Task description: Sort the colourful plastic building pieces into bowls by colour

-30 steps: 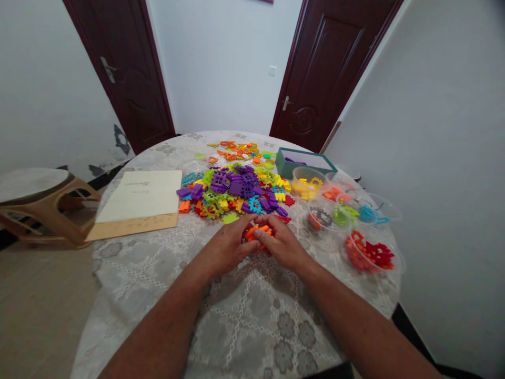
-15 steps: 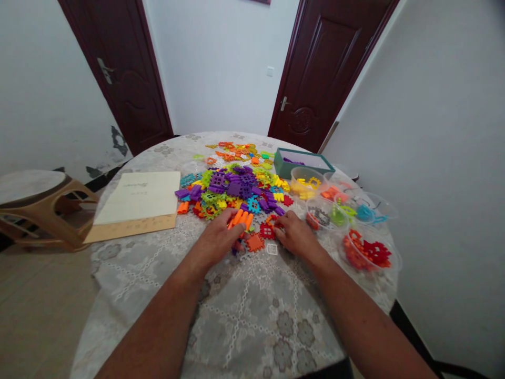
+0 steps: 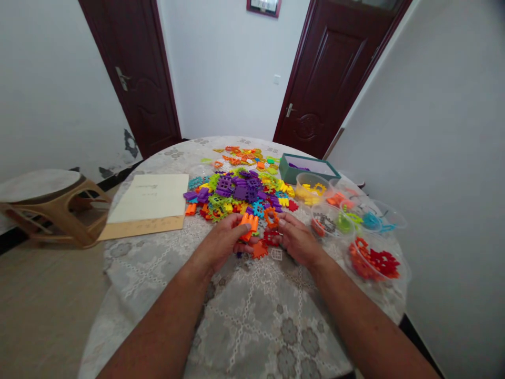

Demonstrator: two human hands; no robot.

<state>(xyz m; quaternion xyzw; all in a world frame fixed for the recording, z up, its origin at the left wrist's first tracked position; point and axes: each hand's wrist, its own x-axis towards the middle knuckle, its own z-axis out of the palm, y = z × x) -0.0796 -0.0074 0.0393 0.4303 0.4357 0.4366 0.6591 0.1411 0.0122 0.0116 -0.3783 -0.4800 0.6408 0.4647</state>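
My left hand (image 3: 224, 242) is closed round a stack of orange plastic pieces (image 3: 248, 225) at the near edge of a pile of colourful interlocking pieces (image 3: 240, 192). My right hand (image 3: 296, 239) lies just to the right, with its fingers pinched on an orange ring-shaped piece (image 3: 271, 216). Between the two hands, a red square piece (image 3: 271, 238), an orange piece (image 3: 260, 249) and a small white piece (image 3: 276, 255) lie on the lace tablecloth (image 3: 252, 316).
Several clear bowls of sorted pieces stand at the right: yellow (image 3: 310, 188), dark and green (image 3: 330, 221), blue (image 3: 376, 217), red (image 3: 374, 259). A green box (image 3: 307, 167) sits behind them. A cardboard sheet with paper (image 3: 149, 204) lies left. A wooden stool (image 3: 51, 208) stands left of the table.
My hands were together on the orange stack; the right hand let go, reached right and now pinches an orange ring. The left hand keeps the stack. The view tilted up.
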